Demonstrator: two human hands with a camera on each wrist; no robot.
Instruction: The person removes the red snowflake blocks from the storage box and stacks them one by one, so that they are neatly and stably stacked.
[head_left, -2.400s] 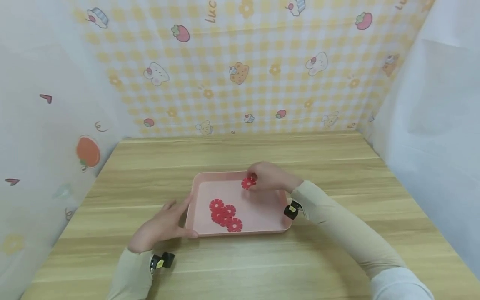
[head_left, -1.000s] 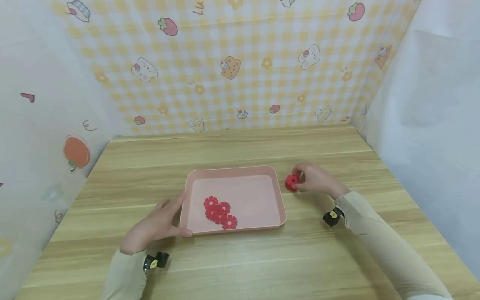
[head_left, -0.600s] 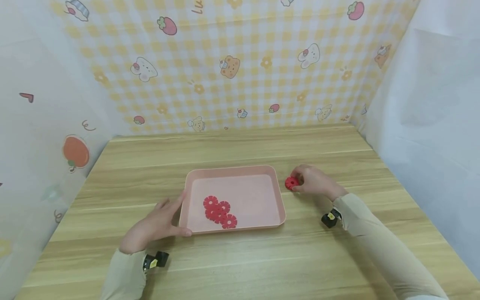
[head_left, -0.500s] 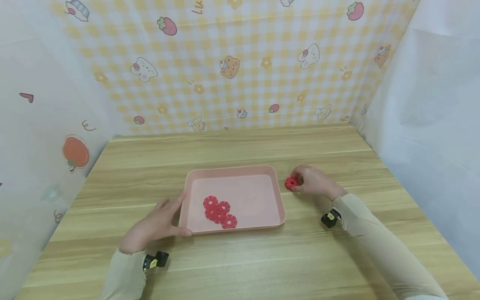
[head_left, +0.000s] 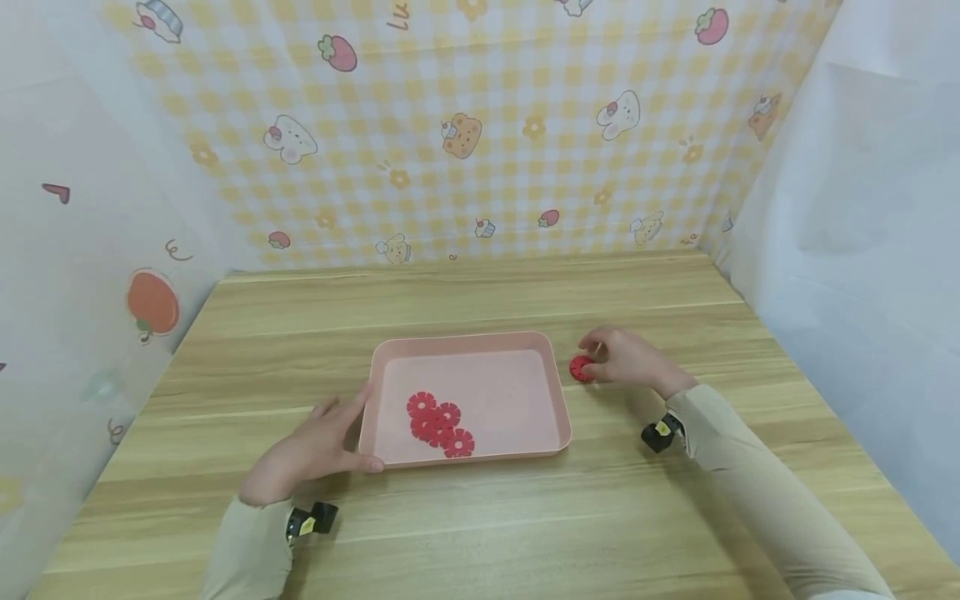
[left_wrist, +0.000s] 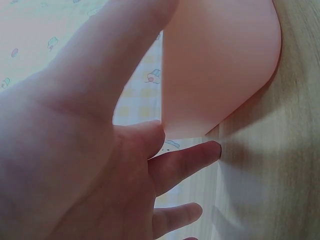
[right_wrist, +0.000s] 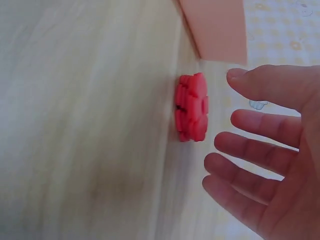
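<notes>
My right hand hovers just over a small stack of red notched plastic discs on the table, right of the tray. In the right wrist view its fingers are spread, apart from the stack. A pink rectangular tray lies at the table's middle. Several more red notched discs lie overlapping in its near left part. Along the tray's near left corner rests my left hand, thumb at the front rim and index finger at the left side. The left wrist view shows its fingers nearly straight against the tray's outer wall.
The wood-grain table runs back to a yellow checked cloth with printed animals. White sheets hang at the left and right sides. Each wrist carries a small black camera, such as the left one.
My right hand took a red disc from the tray, carried it right onto the stack beside it, and has now let go with fingers spread. The left hand has stayed at the tray.
</notes>
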